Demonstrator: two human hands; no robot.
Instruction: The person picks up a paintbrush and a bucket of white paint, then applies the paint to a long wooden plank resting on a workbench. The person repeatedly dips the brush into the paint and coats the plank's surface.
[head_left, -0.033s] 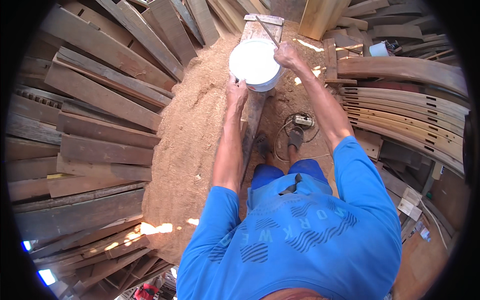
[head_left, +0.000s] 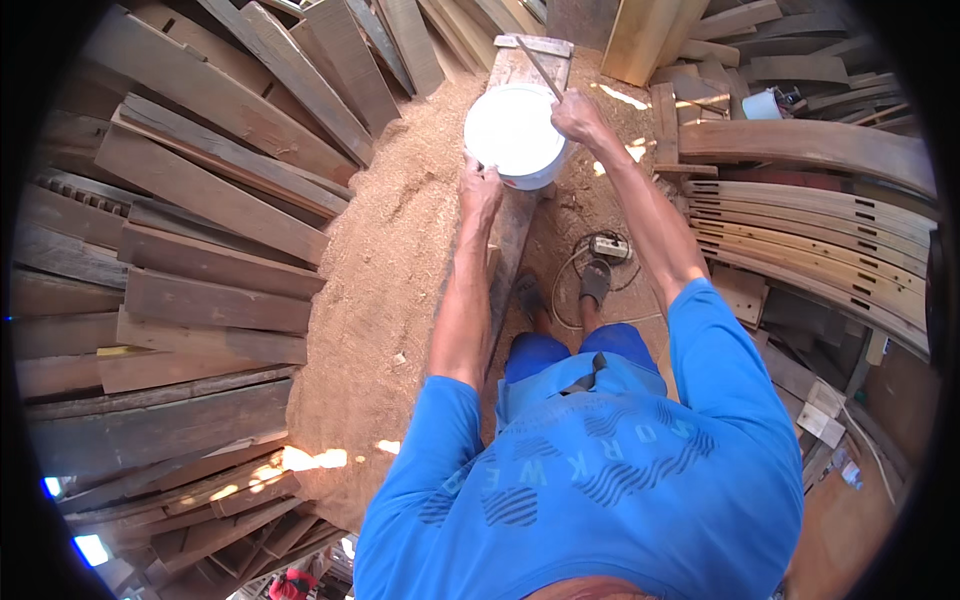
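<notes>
White bucket (head_left: 515, 130), with the wooden bench (head_left: 507, 68) beneath it.
Our left hand (head_left: 480, 190) pinches the bucket's near edge; our right hand (head_left: 577, 115) is closed around a thin stick (head_left: 538, 66) at the bucket's right. We should probably keep the bucket level, the grip firm.

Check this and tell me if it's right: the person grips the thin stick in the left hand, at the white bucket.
Wrong hand: the head view shows the right hand gripping the thin stick. It is indeed at the white bucket.
</notes>
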